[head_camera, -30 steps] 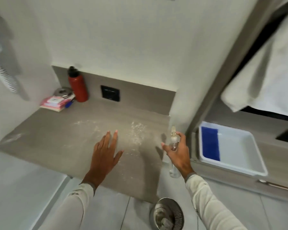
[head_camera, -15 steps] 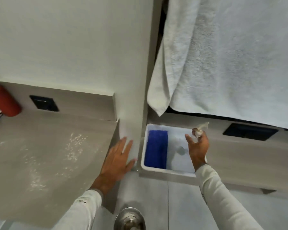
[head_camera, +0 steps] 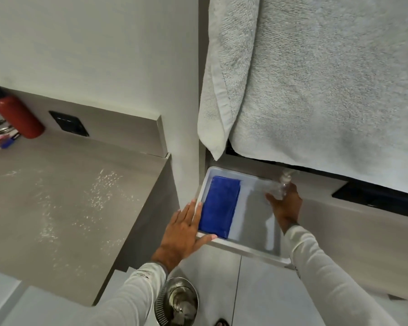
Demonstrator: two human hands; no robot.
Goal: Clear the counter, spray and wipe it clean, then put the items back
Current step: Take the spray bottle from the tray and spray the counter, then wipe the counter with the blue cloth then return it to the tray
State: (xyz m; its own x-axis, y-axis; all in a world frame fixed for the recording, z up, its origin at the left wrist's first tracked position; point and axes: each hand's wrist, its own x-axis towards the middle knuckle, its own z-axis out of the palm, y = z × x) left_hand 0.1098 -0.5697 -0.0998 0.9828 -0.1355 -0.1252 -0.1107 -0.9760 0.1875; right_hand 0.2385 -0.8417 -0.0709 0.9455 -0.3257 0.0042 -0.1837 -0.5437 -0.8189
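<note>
- L hand (head_camera: 186, 228) spread flat, fingertips at tray (head_camera: 252, 249) edge by cloth (head_camera: 220, 205): prob. reaching for it to wipe.
- R hand (head_camera: 285, 205) gripping bottle (head_camera: 280, 187) over tray, prob. parking it.
- Counter (head_camera: 57, 203) w/ white specks, unwiped.

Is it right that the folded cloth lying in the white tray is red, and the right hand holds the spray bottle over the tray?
Not quite: the head view shows the folded cloth in the white tray is blue. The right hand does hold the spray bottle over it.

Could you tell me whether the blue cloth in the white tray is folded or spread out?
Folded. The blue cloth lies as a neat, thick rectangle filling only the left part of the white tray, with straight edges.
</note>
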